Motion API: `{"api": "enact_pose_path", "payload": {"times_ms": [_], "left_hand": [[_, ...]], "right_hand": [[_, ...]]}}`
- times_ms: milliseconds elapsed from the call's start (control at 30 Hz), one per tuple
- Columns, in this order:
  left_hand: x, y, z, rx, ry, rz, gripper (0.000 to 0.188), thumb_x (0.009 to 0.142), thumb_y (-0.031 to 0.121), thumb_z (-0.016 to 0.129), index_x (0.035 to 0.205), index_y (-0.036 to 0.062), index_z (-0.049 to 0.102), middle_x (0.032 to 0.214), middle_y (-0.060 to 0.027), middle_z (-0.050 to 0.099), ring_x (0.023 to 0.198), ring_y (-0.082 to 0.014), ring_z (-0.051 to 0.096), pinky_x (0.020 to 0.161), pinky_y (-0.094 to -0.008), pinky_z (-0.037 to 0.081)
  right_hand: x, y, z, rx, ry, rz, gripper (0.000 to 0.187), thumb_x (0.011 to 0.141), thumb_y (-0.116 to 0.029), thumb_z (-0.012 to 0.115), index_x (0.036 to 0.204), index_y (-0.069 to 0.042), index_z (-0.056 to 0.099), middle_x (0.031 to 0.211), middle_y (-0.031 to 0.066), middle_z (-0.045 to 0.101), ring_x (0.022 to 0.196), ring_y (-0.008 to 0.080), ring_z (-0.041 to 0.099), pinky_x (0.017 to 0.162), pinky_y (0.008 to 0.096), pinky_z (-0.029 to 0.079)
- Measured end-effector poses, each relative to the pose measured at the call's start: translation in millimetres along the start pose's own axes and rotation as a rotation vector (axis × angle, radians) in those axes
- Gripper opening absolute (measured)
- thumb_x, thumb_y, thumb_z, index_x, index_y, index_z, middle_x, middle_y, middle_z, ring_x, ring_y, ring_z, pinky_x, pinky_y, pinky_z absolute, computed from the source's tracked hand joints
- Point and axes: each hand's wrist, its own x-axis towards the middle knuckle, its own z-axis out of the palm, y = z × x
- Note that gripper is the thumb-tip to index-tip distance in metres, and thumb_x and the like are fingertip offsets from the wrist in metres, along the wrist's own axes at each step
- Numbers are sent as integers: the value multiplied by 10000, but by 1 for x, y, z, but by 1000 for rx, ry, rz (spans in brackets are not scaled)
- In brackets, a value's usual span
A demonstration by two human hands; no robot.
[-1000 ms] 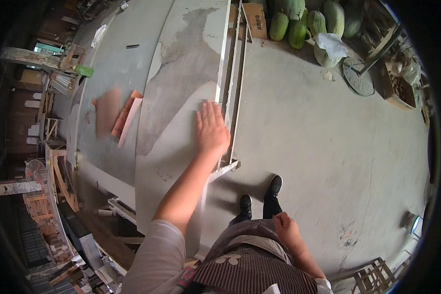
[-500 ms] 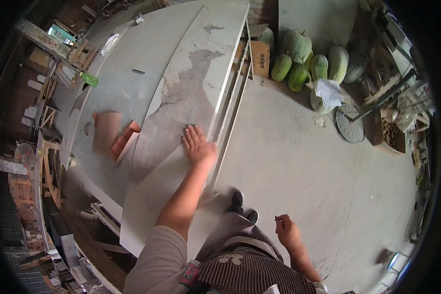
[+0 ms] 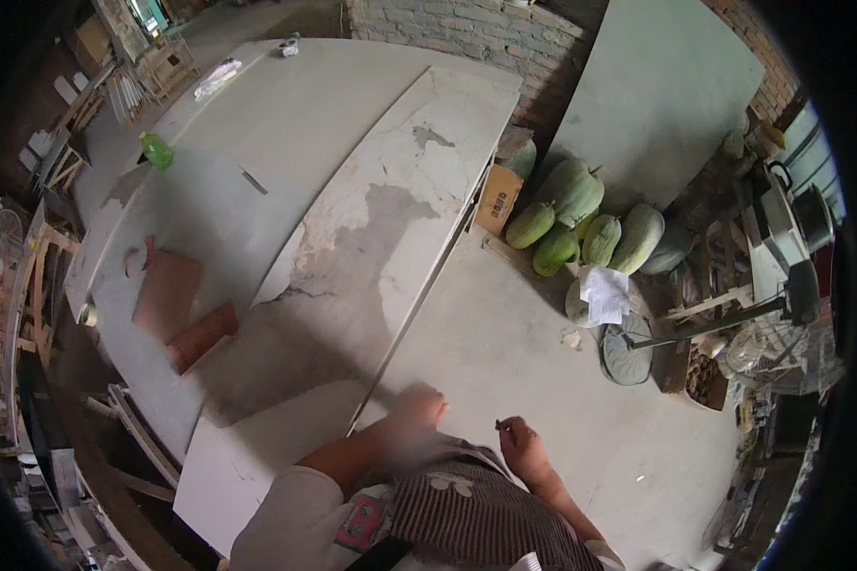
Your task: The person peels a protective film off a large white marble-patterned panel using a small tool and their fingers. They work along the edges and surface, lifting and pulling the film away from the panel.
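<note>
"Poking out past the fingertips of the right hand (image 3: 526, 451) is a small dark object (image 3: 501, 425); the fingers are closed around it, beside the striped apron (image 3: 490, 504)."

"What sort of object?"

"Too small to tell. It is above the floor (image 3: 505, 333), to the right of the long panel (image 3: 357, 262)."

"And the left hand (image 3: 417, 409)?"

"Blurred, just beside the panel's right edge, near its close end. The fingers look bent inward, but I cannot tell whether they grasp anything or touch the panel."

"Describe that panel."

"White, with a big ragged grey patch over its middle and a smaller one toward the far end. It lies on a wide pale table (image 3: 300, 114)."

"What shares the table?"

"Left of the panel, a flat reddish sheet (image 3: 169, 290) and a folded reddish sheet (image 3: 205, 337). Farther off are a slim dark strip (image 3: 253, 181), a green plastic container (image 3: 157, 151) and a crumpled white cloth (image 3: 218, 79). A tape roll (image 3: 88, 314) sits at the left edge."

"Beyond?"

"On the floor, past the panel's far right side, a cardboard box (image 3: 497, 200) stands next to green gourds (image 3: 568, 190). A white sheet (image 3: 605, 295) drapes over one, with a round grey base (image 3: 626, 357) just beside. Behind, a large grey board (image 3: 652, 95) leans before a brick wall (image 3: 467, 48)."
</note>
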Motion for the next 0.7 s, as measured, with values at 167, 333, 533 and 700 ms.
{"api": "enact_pose_path", "payload": {"times_ms": [167, 333, 533, 700], "left_hand": [[11, 4, -7, -28, 109, 186, 382, 950, 337, 544, 1045, -23, 629, 1116, -232, 596, 1031, -322, 593, 883, -468, 465], [46, 34, -52, -662, 233, 204, 444, 1001, 350, 533, 1266, -6, 564, 1204, -155, 606, 1088, -246, 592, 978, -386, 465], [111, 99, -121, -1549, 312, -171, 434, 1047, 349, 492, 1322, 20, 561, 1228, -77, 628, 1119, -169, 599, 993, -330, 467], [165, 146, -125, -1191, 895, -107, 315, 957, 137, 554, 1253, 53, 619, 1258, -125, 620, 1155, -257, 621, 990, -381, 511]], "right_hand": [[60, -1, -37, 249, -164, 74, 233, 998, -190, 490, 1112, -19, 599, 920, 170, 678, 850, 312, 669, 784, 394, 527], [154, -11, -54, 294, -265, -7, 208, 968, -124, 566, 1122, 1, 625, 1016, 134, 671, 950, 210, 634, 860, 334, 502], [281, -41, -83, 268, -502, -384, 365, 968, -99, 569, 1324, -34, 528, 1085, 178, 683, 989, 264, 683, 858, 362, 531], [350, -71, -138, -68, -781, -512, 406, 970, -106, 544, 1370, -52, 491, 1112, 210, 678, 955, 311, 696, 852, 406, 541]]}}
